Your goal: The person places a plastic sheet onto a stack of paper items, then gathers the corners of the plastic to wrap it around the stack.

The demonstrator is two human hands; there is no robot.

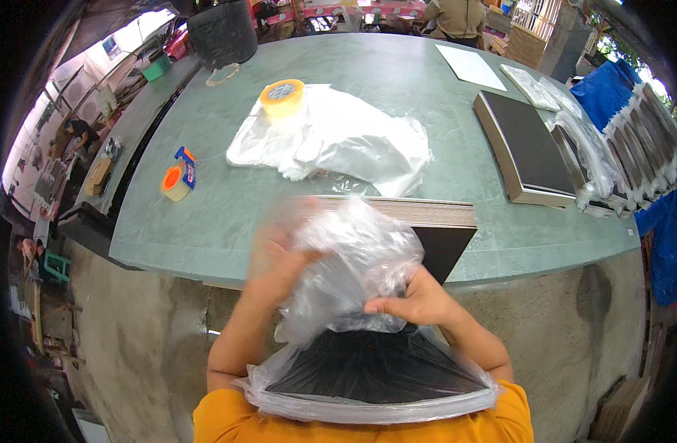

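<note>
A clear plastic bag is bunched up in front of me, around a black panel that leans against my body. My right hand is closed on the bag's crumpled plastic, thumb laid along it. At the bag's left side is my left hand, its thumb against the plastic; motion smears the fingers, so their grip is unclear. Just beyond, a stack of dark-faced boards with pale edges stands at the near edge of the green table, partly hidden by the bag.
A yellow tape roll rests on flat plastic bags. Left lies a tape dispenser. On the right are a dark board stack, wrapped panels and a white sheet. Another person stands beyond the table.
</note>
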